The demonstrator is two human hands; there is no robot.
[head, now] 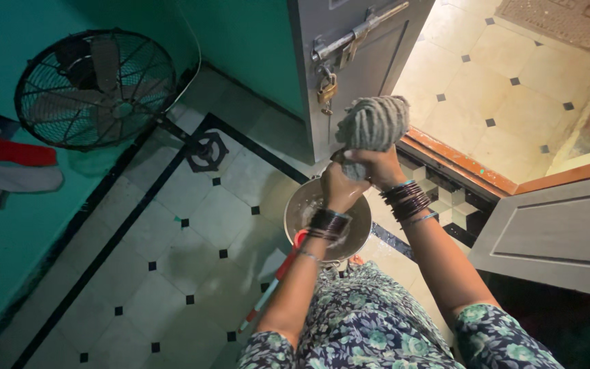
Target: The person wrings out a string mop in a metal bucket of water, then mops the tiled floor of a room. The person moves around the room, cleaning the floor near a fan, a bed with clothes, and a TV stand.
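Wringing under way: left hand point(341, 186) and right hand point(377, 166) clenched around grey mop head point(373, 125), held above steel bucket point(299, 205); floor looks unmopped.

both hands, left point(341, 186) & right point(377, 166), clamp grey mop head point(373, 123) over steel bucket point(308, 205) on tiled floor point(172, 225), fan point(95, 89) nearby.

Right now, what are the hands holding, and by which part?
Both the left hand and right hand grip the grey stringy mop head at its lower end.
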